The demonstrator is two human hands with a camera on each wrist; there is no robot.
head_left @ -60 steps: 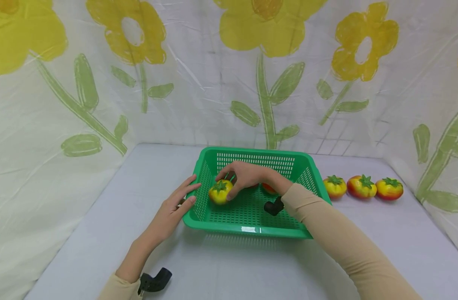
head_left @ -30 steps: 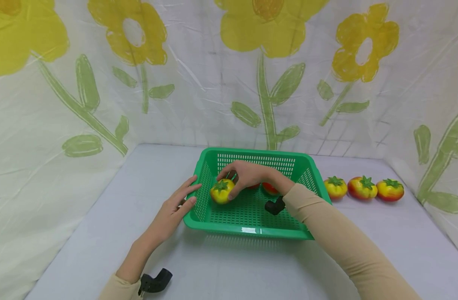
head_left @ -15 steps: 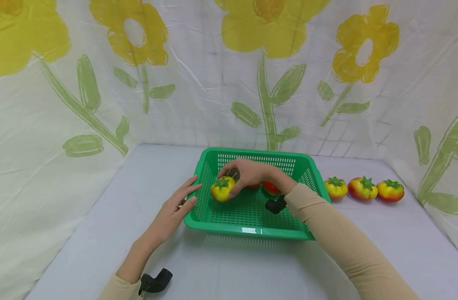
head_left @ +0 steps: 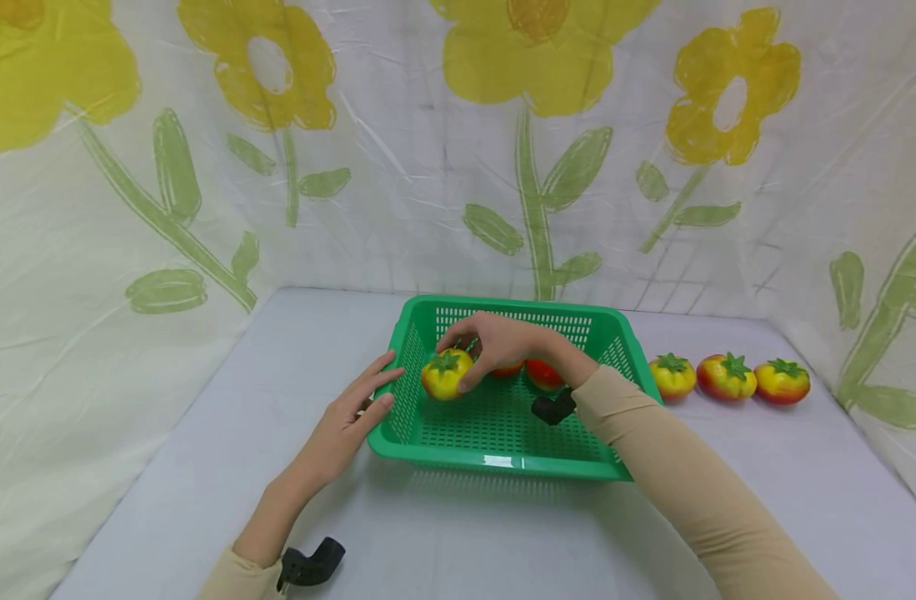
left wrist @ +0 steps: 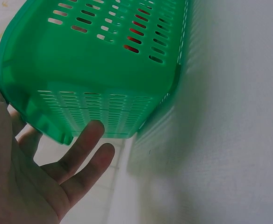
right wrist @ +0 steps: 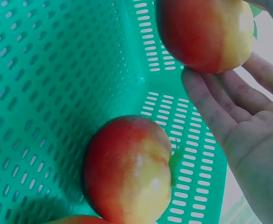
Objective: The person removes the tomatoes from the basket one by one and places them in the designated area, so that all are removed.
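In the head view my right hand [head_left: 498, 340], arched over the green plastic basket [head_left: 458, 455], grips a yellow-red tomato [head_left: 444, 377] with a leafy green top between thumb and fingers. The right wrist view shows this tomato [right wrist: 204, 35] held above the basket floor, against the fingertips. A second tomato [right wrist: 127, 170] lies below it in the basket, and a red one [head_left: 543, 375] shows under my right wrist. My left hand [head_left: 345, 425] touches the basket's left rim with extended fingers [left wrist: 87, 144] spread along the outside of its wall.
Three more yellow-red tomatoes stand in a row right of the basket: a near one [head_left: 672, 377], a middle one [head_left: 726, 377] and an outer one [head_left: 782, 382]. A flower-printed cloth [head_left: 397, 233] hangs behind the white table [head_left: 225, 467].
My right hand has risen slightly with the tomato, drifting a little right, and more of the red tomatoes below shows. My left hand and the basket have hardly moved.
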